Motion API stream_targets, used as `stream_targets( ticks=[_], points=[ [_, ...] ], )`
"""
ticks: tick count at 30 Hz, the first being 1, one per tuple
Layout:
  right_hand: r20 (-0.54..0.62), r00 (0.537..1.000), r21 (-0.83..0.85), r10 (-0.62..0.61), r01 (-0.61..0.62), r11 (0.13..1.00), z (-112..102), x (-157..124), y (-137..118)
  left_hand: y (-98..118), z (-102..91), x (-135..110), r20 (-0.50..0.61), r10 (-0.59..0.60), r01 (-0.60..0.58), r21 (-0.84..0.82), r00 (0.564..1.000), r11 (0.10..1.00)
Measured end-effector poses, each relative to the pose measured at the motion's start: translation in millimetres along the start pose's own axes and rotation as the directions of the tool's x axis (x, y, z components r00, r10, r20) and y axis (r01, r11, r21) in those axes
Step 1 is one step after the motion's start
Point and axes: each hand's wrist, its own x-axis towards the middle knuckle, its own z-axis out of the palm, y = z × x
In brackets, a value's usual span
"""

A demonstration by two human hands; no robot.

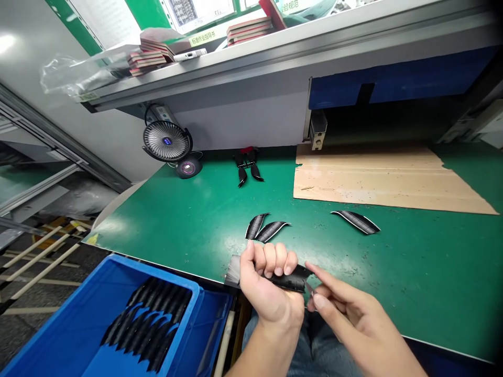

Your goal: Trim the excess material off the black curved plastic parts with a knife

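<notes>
My left hand (265, 285) is closed around a black curved strip (293, 281) just above the near edge of the green table (188, 220). My right hand (346, 309) pinches the strip's right end with thumb and forefinger; a small metal tip seems to show between those fingers. Two more black curved strips with white edges (264, 228) lie on the mat just beyond my left hand. A third such strip (357, 221) lies farther right.
A blue bin (118, 277) at lower left holds several black strips. A small desk fan (166, 141) and black-and-red pliers (247, 165) stand at the table's back. A cardboard sheet (377, 175) covers the back right. A shelf with stacked pads runs overhead.
</notes>
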Motion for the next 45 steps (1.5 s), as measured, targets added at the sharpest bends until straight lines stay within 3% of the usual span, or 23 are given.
stream_targets(
  ticks=[3,6,11,16,27,38,43,45],
  points=[
    [0.086,0.995,0.130,0.046,-0.057,0.990,1,0,0,1,0.1,-2,0.014,0.003,-0.003,0.009,1.000,1.000],
    [0.073,0.993,0.167,0.097,-0.108,0.980,2,2,2,1,0.0,-4,0.030,0.008,-0.009,0.028,1.000,1.000],
    [0.085,0.996,-0.101,0.012,-0.004,0.995,-1,5,-3,0,-3.3,-6,0.022,0.027,-0.029,0.050,0.999,0.998],
    [0.051,0.995,-0.341,-0.081,0.094,0.935,0,6,-12,-1,-7.3,-6,0.020,0.041,-0.043,0.065,0.999,0.997],
    [0.030,0.974,-0.498,-0.226,0.211,0.841,1,5,-9,-3,-4.5,-8,0.031,0.054,-0.057,0.105,0.998,0.993],
    [0.020,0.957,-0.641,-0.290,0.235,0.731,-2,3,-4,-6,-6.7,-5,0.000,0.059,-0.058,0.129,0.998,0.990],
    [0.015,0.942,-0.726,-0.334,0.240,0.644,-2,4,-2,-8,-6.2,-4,0.000,0.078,-0.077,0.162,0.997,0.984],
    [0.019,0.922,-0.810,-0.387,0.241,0.535,0,2,-2,-9,-6.5,-3,-0.007,0.077,-0.075,0.163,0.997,0.984]
  ],
)
